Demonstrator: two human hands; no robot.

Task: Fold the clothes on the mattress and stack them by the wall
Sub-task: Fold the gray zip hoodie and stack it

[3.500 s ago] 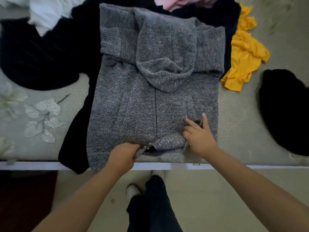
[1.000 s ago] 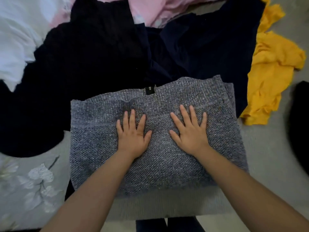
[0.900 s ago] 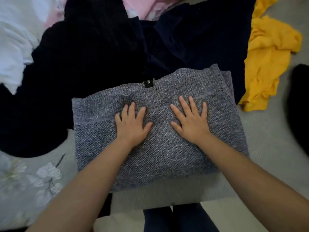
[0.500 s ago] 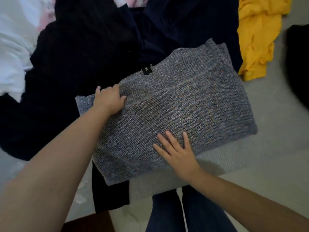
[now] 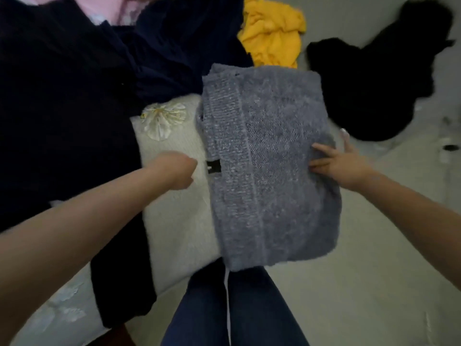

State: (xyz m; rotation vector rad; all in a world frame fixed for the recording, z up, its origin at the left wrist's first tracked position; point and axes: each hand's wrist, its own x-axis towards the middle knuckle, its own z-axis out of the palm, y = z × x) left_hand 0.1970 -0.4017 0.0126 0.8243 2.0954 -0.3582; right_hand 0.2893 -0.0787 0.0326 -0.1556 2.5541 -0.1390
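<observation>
grey knit: folded sweater at frame centre, a ribbed band down its left side, a black tag at that edge
left hand: at the sweater's left edge beside the tag, blurred; cannot tell whether its fingers grip the knit
right hand: on the sweater's right edge, thumb on top, fingers round the side, holding it
sweater lies: between the two hands, over the mattress
yellow garment: top centre, just above the sweater
dark clothes: upper left
black garment: upper right
</observation>
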